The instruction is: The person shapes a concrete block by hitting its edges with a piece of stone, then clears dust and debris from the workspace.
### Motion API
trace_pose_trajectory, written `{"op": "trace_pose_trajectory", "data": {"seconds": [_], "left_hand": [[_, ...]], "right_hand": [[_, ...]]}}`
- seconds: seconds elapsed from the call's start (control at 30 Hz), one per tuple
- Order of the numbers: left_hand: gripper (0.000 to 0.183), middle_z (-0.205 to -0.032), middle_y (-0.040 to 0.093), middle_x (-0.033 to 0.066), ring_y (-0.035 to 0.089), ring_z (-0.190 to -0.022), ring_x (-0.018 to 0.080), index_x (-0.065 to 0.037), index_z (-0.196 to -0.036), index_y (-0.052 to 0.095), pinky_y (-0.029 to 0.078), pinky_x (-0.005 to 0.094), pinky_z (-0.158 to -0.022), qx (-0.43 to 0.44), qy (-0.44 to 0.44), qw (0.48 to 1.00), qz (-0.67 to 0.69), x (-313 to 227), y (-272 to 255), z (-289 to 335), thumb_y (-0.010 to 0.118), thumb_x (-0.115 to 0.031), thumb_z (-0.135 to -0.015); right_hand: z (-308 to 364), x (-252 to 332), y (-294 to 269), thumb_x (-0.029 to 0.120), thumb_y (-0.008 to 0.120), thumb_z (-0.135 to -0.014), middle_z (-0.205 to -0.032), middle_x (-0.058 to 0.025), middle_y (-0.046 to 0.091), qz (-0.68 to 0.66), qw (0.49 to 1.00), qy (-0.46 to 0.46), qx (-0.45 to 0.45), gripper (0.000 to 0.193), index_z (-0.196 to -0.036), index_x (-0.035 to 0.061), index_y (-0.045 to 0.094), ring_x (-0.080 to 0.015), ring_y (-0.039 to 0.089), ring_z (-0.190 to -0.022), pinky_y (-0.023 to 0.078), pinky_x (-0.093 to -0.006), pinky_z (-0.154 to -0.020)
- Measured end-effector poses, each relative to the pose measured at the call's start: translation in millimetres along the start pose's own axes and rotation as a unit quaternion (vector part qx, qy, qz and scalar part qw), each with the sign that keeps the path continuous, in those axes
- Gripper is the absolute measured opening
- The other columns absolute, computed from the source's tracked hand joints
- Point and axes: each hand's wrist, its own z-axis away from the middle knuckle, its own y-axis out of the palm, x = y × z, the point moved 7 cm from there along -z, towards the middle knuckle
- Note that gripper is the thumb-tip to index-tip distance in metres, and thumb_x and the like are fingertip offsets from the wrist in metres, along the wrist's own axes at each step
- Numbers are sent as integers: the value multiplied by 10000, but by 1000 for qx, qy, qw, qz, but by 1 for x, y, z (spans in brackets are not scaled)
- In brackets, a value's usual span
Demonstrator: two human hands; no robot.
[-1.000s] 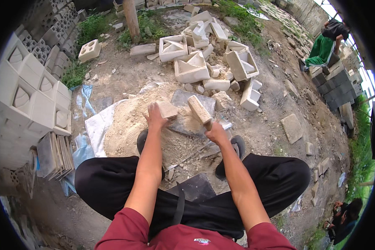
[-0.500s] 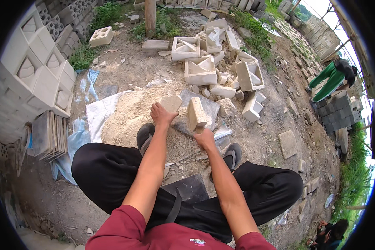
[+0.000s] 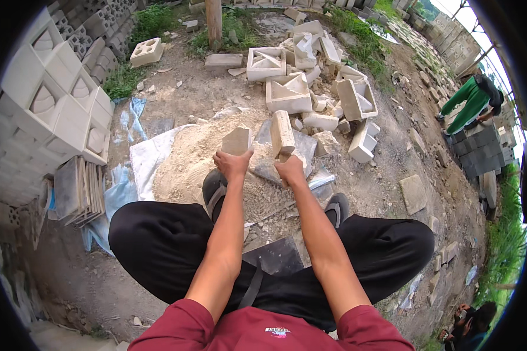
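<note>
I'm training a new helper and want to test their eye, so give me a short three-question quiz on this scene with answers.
1. The right hand grips a handled tool. What does the left hand hold?
(a) a slipper
(b) a pale block piece
(c) a wooden post

2. True or false: the blue plastic by the thin stacked boards lies left of the powdery heap.

3. Fill in the colour: the person bending at the upper right wears ____ trousers.

Key: 1 b; 2 true; 3 green.
</note>
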Motion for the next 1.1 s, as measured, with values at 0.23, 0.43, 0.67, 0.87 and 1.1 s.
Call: {"op": "trace_pose_trajectory", "data": {"seconds": [0.23, 0.43, 0.67, 0.87, 1.1], "left_hand": [[1081, -1292, 425, 250, 399, -1253, 389, 86, -1269, 370, 344, 499, -1046, -17, -36, 999, -25, 17, -8, 0, 858, -537, -532], [1072, -1287, 433, 234, 403, -1250, 382, 77, -1267, 373, 342, 502, -1039, 3, -48, 998, -31, 22, -8, 7, 852, -539, -532], [1034, -1303, 429, 217, 402, -1253, 365, 62, -1259, 387, 331, 485, -1057, 34, -17, 996, -78, 18, 3, 24, 852, -508, -533], [1033, -1311, 417, 213, 382, -1276, 364, 60, -1278, 383, 328, 482, -1066, 109, 27, 988, -105, 11, 14, 44, 848, -488, -536], [1009, -1286, 428, 199, 390, -1255, 355, 47, -1262, 397, 347, 470, -1043, 91, 51, 988, -118, 12, 20, 51, 840, -478, -522]], "right_hand": [[55, -9, 52, 232, 689, -735, -1015, -314, 652, 80, 995, 49, 18, 503, -1080, -112, 565, -400, 645, -1013, 507, -434, -910], [9, 15, 22, 309, 750, -672, -943, -287, 677, 42, 996, 23, 76, 483, -926, -94, 671, -391, 671, -934, 545, -414, -816], [22, -35, 18, 280, 726, -710, -1033, -284, 665, 75, 996, 38, 1, 521, -1056, -96, 621, -380, 666, -983, 545, -415, -821], [-9, -12, -31, 271, 694, -707, -841, -222, 703, 32, 988, 82, 126, 387, -897, -66, 690, -305, 715, -810, 572, -373, -697], [24, -57, -10, 282, 728, -696, -1015, -272, 674, 74, 996, 42, 18, 443, -945, -81, 680, -374, 658, -998, 530, -418, -852]]}}
